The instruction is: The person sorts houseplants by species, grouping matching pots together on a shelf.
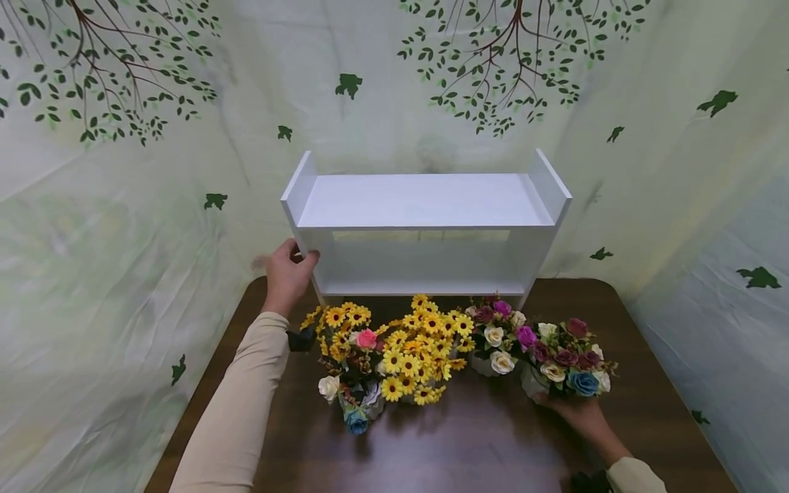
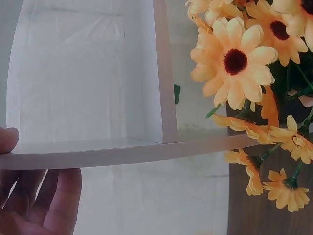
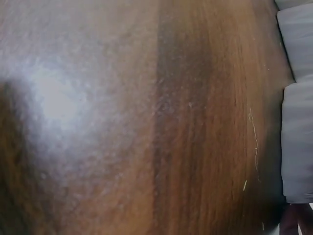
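My left hand [image 1: 291, 274] grips the left side panel of a white two-tier shelf [image 1: 425, 200]. In the left wrist view the thumb [image 2: 7, 140] lies on one face of the panel and the fingers [image 2: 61, 196] on the other. At the right, my right hand [image 1: 579, 416] holds the pale pot [image 1: 531, 382] of a mixed bouquet of artificial roses [image 1: 567, 357] from below its blooms, which hide most of the fingers. The right wrist view catches a fluted whitish pot [image 3: 298, 142] along its right edge, close above the wood.
Yellow daisies [image 1: 425, 342] crowd in front of the shelf. A mixed rose bunch [image 1: 354, 383] stands at their left, another potted bunch [image 1: 496, 335] at their right. The brown table [image 1: 456, 452] has rounded back corners. A leaf-print cloth [image 1: 382, 123] hangs behind.
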The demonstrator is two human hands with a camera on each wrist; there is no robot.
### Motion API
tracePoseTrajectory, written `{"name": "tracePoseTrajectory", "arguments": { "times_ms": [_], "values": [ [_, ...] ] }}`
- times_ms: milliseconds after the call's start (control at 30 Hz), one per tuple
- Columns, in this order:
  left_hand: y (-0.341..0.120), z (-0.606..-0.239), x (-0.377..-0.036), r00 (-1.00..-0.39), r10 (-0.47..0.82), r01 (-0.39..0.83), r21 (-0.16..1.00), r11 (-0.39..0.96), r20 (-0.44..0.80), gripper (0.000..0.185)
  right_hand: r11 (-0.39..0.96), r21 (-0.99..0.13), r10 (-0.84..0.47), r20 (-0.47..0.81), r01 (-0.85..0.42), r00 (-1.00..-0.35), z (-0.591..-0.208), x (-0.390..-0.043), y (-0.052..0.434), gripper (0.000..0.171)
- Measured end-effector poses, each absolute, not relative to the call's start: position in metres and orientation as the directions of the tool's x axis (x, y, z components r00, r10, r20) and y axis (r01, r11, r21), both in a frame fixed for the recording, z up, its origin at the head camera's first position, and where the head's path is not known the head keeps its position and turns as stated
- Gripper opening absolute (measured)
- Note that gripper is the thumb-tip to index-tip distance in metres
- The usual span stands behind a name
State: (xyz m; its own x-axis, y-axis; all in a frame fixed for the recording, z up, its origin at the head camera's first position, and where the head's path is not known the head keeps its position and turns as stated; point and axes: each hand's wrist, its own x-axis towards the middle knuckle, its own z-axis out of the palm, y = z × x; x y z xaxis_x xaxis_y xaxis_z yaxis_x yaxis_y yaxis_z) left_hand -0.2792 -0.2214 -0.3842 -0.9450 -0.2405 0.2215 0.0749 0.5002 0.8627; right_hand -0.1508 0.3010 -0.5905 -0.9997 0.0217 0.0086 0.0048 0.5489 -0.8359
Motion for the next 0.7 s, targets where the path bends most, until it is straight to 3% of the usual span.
{"name": "tracePoseTrajectory", "arguments": {
  "times_ms": [233,333,467,567,700],
  "values": [
    [-0.22,-0.383,-0.28,-0.946,-0.249,0.06,0.866,0.497,0.209,0.041,0.538,-0.843,0.058,0.019,0.016,-0.998,-0.588,-0.15,0.305,0.086],
    [-0.22,-0.385,-0.281,-0.947,-0.243,0.061,0.862,0.504,0.209,0.042,0.594,-0.795,0.099,-0.085,0.127,-0.991,-0.578,-0.145,0.31,0.084],
    [-0.219,-0.386,-0.281,-0.95,-0.235,0.058,0.859,0.509,0.204,0.043,0.634,-0.727,0.134,-0.233,0.264,-0.963,-0.555,-0.138,0.329,0.097],
    [-0.22,-0.385,-0.28,-0.949,-0.243,0.054,0.863,0.502,0.201,0.042,0.63,-0.744,0.128,-0.183,0.222,-0.975,-0.537,-0.139,0.345,0.103],
    [-0.222,-0.385,-0.281,-0.948,-0.236,0.067,0.862,0.502,0.212,0.041,0.665,-0.735,0.173,-0.021,0.132,-0.985,-0.51,-0.136,0.36,0.102]
  ]
}}
